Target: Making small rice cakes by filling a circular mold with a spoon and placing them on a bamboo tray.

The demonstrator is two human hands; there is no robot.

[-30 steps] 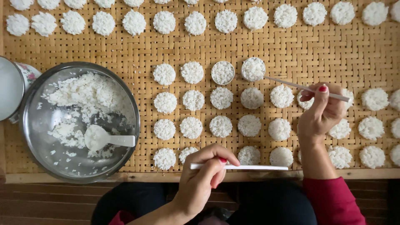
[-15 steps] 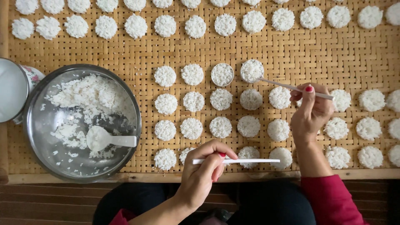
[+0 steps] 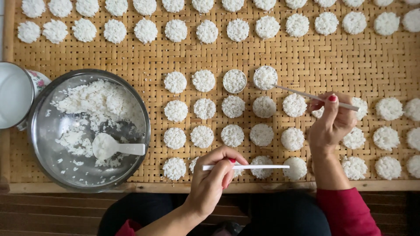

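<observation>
My right hand (image 3: 331, 122) pinches a thin stick (image 3: 302, 94) whose tip rests at a rice cake in a small round ring mould (image 3: 265, 77). A second ring mould (image 3: 234, 81) with rice sits just left of it. My left hand (image 3: 215, 181) holds a flat white stick (image 3: 251, 167) level over the front row of rice cakes (image 3: 232, 135). Several round white rice cakes lie in rows on the woven bamboo tray (image 3: 332, 61).
A steel bowl (image 3: 48, 170) at the left holds loose cooked rice and a white spoon (image 3: 114, 147). A white enamel cup (image 3: 15, 94) stands at the far left edge. The tray's wooden front rim (image 3: 131, 188) runs along the bottom, above my dark lap.
My right hand has moved slightly up and left with its stick toward the moulded cake. My left hand has shifted a little right, its white stick still level.
</observation>
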